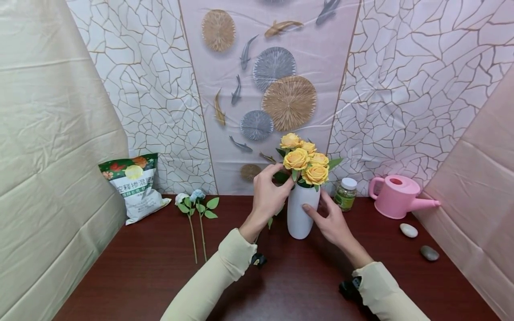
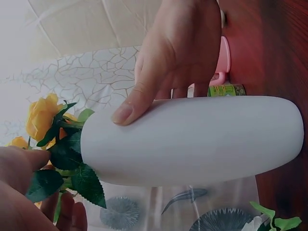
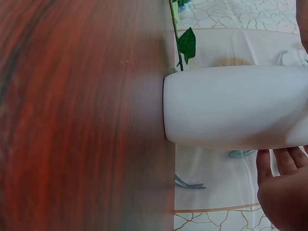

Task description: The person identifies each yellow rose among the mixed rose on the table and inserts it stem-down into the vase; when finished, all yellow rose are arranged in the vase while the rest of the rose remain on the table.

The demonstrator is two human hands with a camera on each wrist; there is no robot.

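Observation:
A tall white vase (image 1: pixel 299 216) stands upright on the table, with several yellow roses (image 1: pixel 315 173) in its mouth. My right hand (image 1: pixel 332 224) grips the vase's right side; the thumb lies across the front, and the other fingers go round behind. At the rim, my left hand (image 1: pixel 270 191) holds the roses by their leaves and stems between thumb and fingers. Dark green leaves (image 2: pixel 67 153) show close to that thumb in the left wrist view. The vase's base (image 3: pixel 168 108) meets the tabletop in the right wrist view. The stems inside the vase are hidden.
To the left lie a white flower (image 1: pixel 182 199) and a pale blue flower (image 1: pixel 197 195), near a printed bag (image 1: pixel 138 189). A lidded jar (image 1: pixel 346 195), a pink watering can (image 1: pixel 397 196), a white stone (image 1: pixel 408 230) and a grey stone (image 1: pixel 429 253) are on the right.

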